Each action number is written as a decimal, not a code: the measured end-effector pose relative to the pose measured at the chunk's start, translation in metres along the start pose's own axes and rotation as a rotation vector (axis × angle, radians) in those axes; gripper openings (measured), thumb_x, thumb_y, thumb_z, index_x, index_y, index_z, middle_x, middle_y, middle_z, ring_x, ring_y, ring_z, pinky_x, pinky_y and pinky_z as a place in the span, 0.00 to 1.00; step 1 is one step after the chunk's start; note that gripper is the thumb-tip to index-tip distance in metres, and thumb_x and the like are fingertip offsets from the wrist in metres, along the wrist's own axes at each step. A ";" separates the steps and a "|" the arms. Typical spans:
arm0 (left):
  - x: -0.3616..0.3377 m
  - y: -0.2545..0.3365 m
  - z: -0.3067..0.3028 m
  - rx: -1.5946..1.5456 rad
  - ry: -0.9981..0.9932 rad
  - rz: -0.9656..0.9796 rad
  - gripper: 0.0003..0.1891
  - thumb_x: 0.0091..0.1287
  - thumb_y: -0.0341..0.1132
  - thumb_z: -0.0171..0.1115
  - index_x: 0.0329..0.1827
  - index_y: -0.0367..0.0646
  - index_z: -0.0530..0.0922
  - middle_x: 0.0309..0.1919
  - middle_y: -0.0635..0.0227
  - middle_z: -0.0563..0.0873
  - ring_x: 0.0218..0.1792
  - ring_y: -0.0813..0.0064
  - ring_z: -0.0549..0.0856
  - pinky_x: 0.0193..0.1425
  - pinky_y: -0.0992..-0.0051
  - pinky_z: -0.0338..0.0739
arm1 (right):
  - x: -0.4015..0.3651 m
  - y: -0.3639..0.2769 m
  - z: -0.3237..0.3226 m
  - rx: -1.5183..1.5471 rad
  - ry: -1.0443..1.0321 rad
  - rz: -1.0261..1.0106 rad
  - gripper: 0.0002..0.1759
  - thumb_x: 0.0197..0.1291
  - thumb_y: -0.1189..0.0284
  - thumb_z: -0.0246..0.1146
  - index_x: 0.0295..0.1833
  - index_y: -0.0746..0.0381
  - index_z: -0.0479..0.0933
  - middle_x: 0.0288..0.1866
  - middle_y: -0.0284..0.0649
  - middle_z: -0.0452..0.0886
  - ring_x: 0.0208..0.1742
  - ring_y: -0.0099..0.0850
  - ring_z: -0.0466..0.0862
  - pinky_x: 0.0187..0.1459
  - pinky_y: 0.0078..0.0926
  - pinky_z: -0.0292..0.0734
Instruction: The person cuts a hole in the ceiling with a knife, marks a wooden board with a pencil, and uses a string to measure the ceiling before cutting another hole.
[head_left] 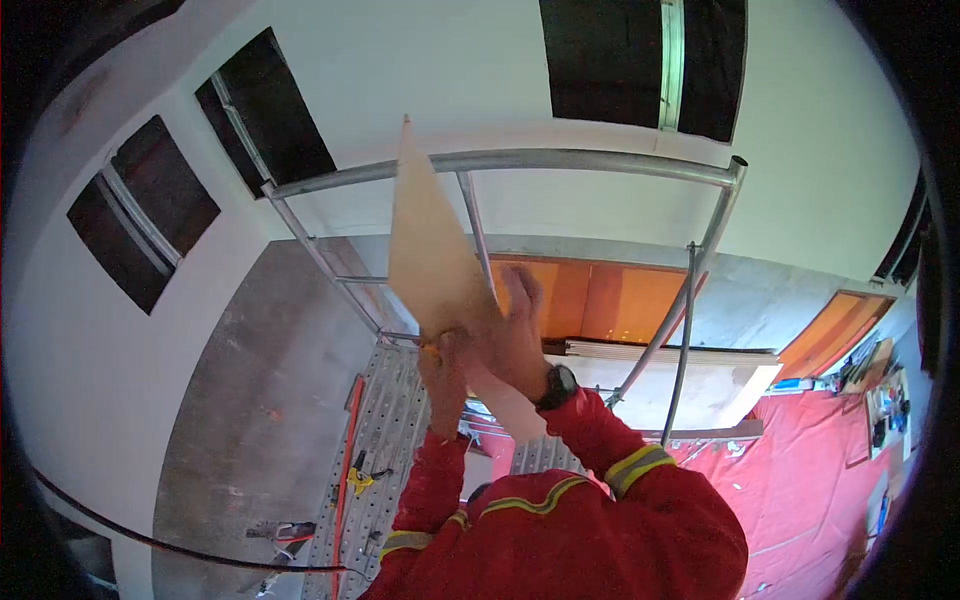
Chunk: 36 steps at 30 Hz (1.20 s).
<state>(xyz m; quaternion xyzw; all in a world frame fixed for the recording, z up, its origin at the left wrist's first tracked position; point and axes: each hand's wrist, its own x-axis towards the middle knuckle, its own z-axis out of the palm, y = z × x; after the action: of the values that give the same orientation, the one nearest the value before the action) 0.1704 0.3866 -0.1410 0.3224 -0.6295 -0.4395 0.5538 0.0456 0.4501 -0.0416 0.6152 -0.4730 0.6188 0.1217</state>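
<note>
A thin pale wooden board [435, 240], tapered to a point at its upper end, is tilted up in front of me. My left hand [440, 375] is closed round its left edge, low down, with a small orange spot beside the fingers. My right hand [510, 335] grips the board from the right, its fingers pointing upward along the edge and the palm over the face. The hands are close together, and where they meet is blurred. Below them the board's pale lower end [515, 410] shows between my forearms.
A metal scaffold rail [590, 160] runs ahead. On the perforated platform [395, 390] at left lies a yellow-and-black tool [360, 477]; a power tool [283, 530] is farther left, near a black cable [200, 555]. Stacked panels [660, 385] and red floor sheeting [800, 470] are at right.
</note>
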 end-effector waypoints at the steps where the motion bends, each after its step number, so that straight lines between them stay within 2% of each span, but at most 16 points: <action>1: 0.001 -0.004 0.010 0.000 0.041 -0.019 0.23 0.78 0.48 0.52 0.52 0.32 0.80 0.51 0.54 0.85 0.54 0.61 0.81 0.59 0.61 0.74 | -0.028 0.008 -0.001 -0.136 -0.035 0.043 0.37 0.57 0.70 0.71 0.69 0.68 0.62 0.61 0.55 0.72 0.61 0.52 0.73 0.64 0.49 0.68; 3: 0.008 -0.010 0.034 0.019 0.076 0.036 0.23 0.78 0.47 0.52 0.50 0.32 0.81 0.50 0.55 0.85 0.54 0.63 0.81 0.60 0.62 0.74 | -0.098 0.044 0.007 -0.346 -0.206 0.217 0.34 0.57 0.69 0.71 0.66 0.68 0.65 0.60 0.58 0.71 0.59 0.58 0.73 0.63 0.55 0.67; 6: 0.017 -0.036 0.062 -0.110 0.028 -0.032 0.21 0.79 0.46 0.50 0.51 0.33 0.81 0.49 0.54 0.85 0.53 0.63 0.81 0.60 0.63 0.74 | -0.144 0.090 0.012 -0.238 -0.328 0.198 0.25 0.59 0.70 0.66 0.60 0.66 0.71 0.55 0.55 0.76 0.58 0.58 0.74 0.59 0.55 0.68; 8: 0.019 -0.033 0.067 0.210 -0.034 0.142 0.19 0.79 0.42 0.50 0.52 0.33 0.80 0.51 0.56 0.85 0.52 0.65 0.81 0.59 0.65 0.74 | -0.155 0.106 0.017 -0.212 -0.384 0.322 0.19 0.61 0.70 0.62 0.56 0.64 0.74 0.53 0.50 0.79 0.58 0.55 0.75 0.60 0.55 0.67; 10: 0.023 -0.035 0.096 -0.092 0.030 -0.132 0.18 0.79 0.42 0.51 0.54 0.33 0.79 0.50 0.57 0.85 0.51 0.66 0.81 0.60 0.65 0.74 | -0.139 0.116 0.010 -0.199 -0.355 0.383 0.16 0.61 0.73 0.60 0.55 0.63 0.75 0.55 0.48 0.79 0.59 0.50 0.76 0.60 0.52 0.68; 14: 0.040 -0.078 0.121 -0.227 -0.081 -0.140 0.18 0.78 0.40 0.52 0.58 0.32 0.73 0.50 0.57 0.84 0.51 0.68 0.81 0.58 0.67 0.75 | -0.117 0.132 0.004 -0.370 -0.308 0.329 0.18 0.57 0.71 0.62 0.54 0.62 0.76 0.54 0.44 0.80 0.57 0.47 0.77 0.60 0.50 0.69; 20: 0.115 -0.039 0.140 -0.246 -0.090 0.021 0.14 0.77 0.36 0.51 0.56 0.33 0.76 0.50 0.58 0.84 0.52 0.66 0.82 0.58 0.67 0.75 | -0.028 0.164 0.010 -0.326 -0.283 0.185 0.25 0.54 0.71 0.68 0.58 0.63 0.71 0.53 0.49 0.79 0.55 0.51 0.77 0.56 0.49 0.70; 24: 0.171 -0.018 0.129 -0.192 0.026 0.199 0.15 0.77 0.38 0.52 0.49 0.32 0.80 0.49 0.59 0.85 0.50 0.64 0.83 0.58 0.67 0.76 | 0.026 0.158 0.013 -0.498 -0.246 0.125 0.16 0.54 0.73 0.67 0.48 0.62 0.75 0.50 0.49 0.79 0.53 0.51 0.77 0.54 0.49 0.69; 26: 0.210 -0.005 0.105 0.205 0.067 0.542 0.17 0.77 0.41 0.54 0.48 0.32 0.82 0.48 0.59 0.85 0.50 0.64 0.83 0.58 0.66 0.76 | 0.034 0.164 -0.004 -0.443 -0.054 0.143 0.11 0.56 0.77 0.66 0.45 0.62 0.75 0.45 0.48 0.78 0.48 0.50 0.78 0.48 0.44 0.71; 28: 0.259 0.019 0.062 0.219 0.009 0.591 0.19 0.76 0.44 0.58 0.52 0.33 0.80 0.49 0.58 0.84 0.53 0.65 0.82 0.61 0.65 0.75 | 0.030 0.183 -0.027 -0.418 0.080 0.179 0.09 0.57 0.79 0.65 0.43 0.63 0.75 0.42 0.48 0.77 0.45 0.49 0.78 0.46 0.42 0.72; 30: 0.301 0.053 0.052 -0.440 0.115 0.277 0.22 0.74 0.45 0.61 0.60 0.34 0.76 0.54 0.58 0.81 0.58 0.66 0.79 0.64 0.65 0.74 | 0.033 0.192 -0.049 -0.487 0.272 0.211 0.06 0.60 0.81 0.62 0.43 0.64 0.74 0.40 0.47 0.76 0.43 0.45 0.78 0.46 0.40 0.74; 31: 0.327 0.069 0.054 -0.727 0.286 0.211 0.25 0.74 0.45 0.62 0.63 0.34 0.73 0.56 0.59 0.79 0.60 0.67 0.78 0.66 0.64 0.73 | 0.038 0.192 -0.059 -0.558 0.346 0.221 0.05 0.61 0.79 0.61 0.41 0.64 0.72 0.40 0.48 0.76 0.44 0.45 0.78 0.48 0.42 0.74; 32: 0.347 0.087 0.048 -0.808 0.304 0.253 0.25 0.74 0.43 0.61 0.66 0.34 0.70 0.58 0.59 0.78 0.61 0.68 0.77 0.67 0.64 0.72 | 0.045 0.189 -0.068 -0.633 0.419 0.229 0.05 0.62 0.77 0.61 0.40 0.63 0.71 0.41 0.49 0.77 0.46 0.46 0.78 0.50 0.43 0.73; 34: 0.394 0.103 0.032 -0.950 0.361 0.340 0.26 0.76 0.41 0.59 0.69 0.33 0.67 0.59 0.59 0.76 0.63 0.68 0.75 0.68 0.65 0.72 | 0.061 0.176 -0.079 -0.443 0.547 0.114 0.06 0.68 0.72 0.59 0.40 0.63 0.70 0.41 0.48 0.76 0.48 0.44 0.79 0.52 0.45 0.74; 35: 0.419 0.106 0.023 -1.003 0.396 0.388 0.25 0.77 0.41 0.58 0.69 0.32 0.67 0.60 0.58 0.76 0.63 0.68 0.75 0.68 0.65 0.72 | 0.063 0.178 -0.086 -0.415 0.576 -0.007 0.12 0.73 0.65 0.56 0.41 0.63 0.70 0.41 0.48 0.76 0.46 0.43 0.79 0.52 0.46 0.74; 36: 0.443 0.098 0.012 -0.750 0.509 0.525 0.25 0.78 0.40 0.57 0.69 0.32 0.66 0.60 0.57 0.75 0.63 0.68 0.75 0.67 0.65 0.73 | 0.066 0.176 -0.084 -0.452 0.693 -0.008 0.16 0.75 0.60 0.55 0.41 0.64 0.70 0.41 0.49 0.76 0.44 0.44 0.79 0.51 0.43 0.75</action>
<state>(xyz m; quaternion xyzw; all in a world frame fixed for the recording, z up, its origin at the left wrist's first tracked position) 0.0872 0.0337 0.1313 0.0301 -0.3340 -0.3888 0.8581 -0.1517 0.3913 -0.0428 0.3298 -0.5258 0.6694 0.4083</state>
